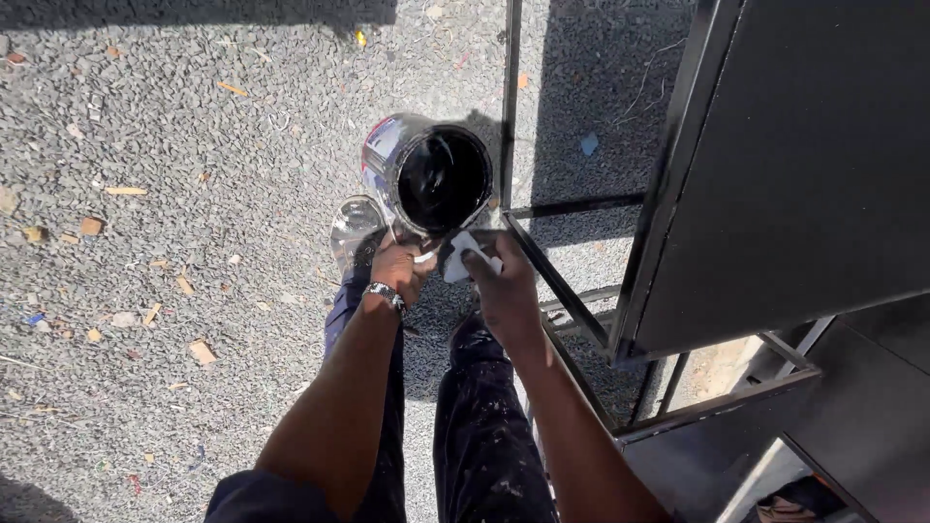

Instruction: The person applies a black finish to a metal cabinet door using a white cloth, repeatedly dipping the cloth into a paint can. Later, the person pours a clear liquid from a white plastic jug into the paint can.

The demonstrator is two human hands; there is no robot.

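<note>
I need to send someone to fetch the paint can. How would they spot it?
Find the black metal frame standing on the gravel. By its thin upright bar, both hands reach a shiny round can, tilted, open-topped and black inside; the clear lid alongside is flat.

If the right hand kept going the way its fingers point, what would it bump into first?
Most likely the open paint can. The right hand, holding a white rag, points up the picture toward the can's rim just ahead. Depth is hard to judge, so it may already touch.
</note>
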